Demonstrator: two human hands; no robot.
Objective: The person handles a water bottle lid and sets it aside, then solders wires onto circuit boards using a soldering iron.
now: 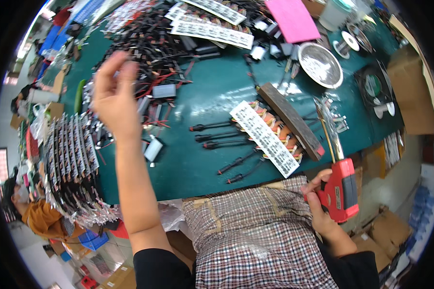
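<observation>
My right hand [324, 204] grips a red soldering gun [343, 192] with a dark grip panel. Its metal tip and a thin feed tube point up over the table's right part. My left hand [115, 98] is raised, slightly blurred, over a tangled pile of black and red cables [144, 62]. Its fingers are bent and apart, with nothing visible in them. Between the hands lies a white circuit board strip [265, 138], with coloured wires along one side and several black cables [222, 143] sticking out to the left. A dark bar [290, 119] lies just beyond the strip.
Stacked board strips with cables [72, 154] hang at the table's left edge. More white strips [212, 32] top the pile. A pink sheet [292, 19], a round metal bowl [320, 65], a wire spool [346, 44] and a black fan [373, 86] stand far right. Someone in orange-brown [46, 219] sits left.
</observation>
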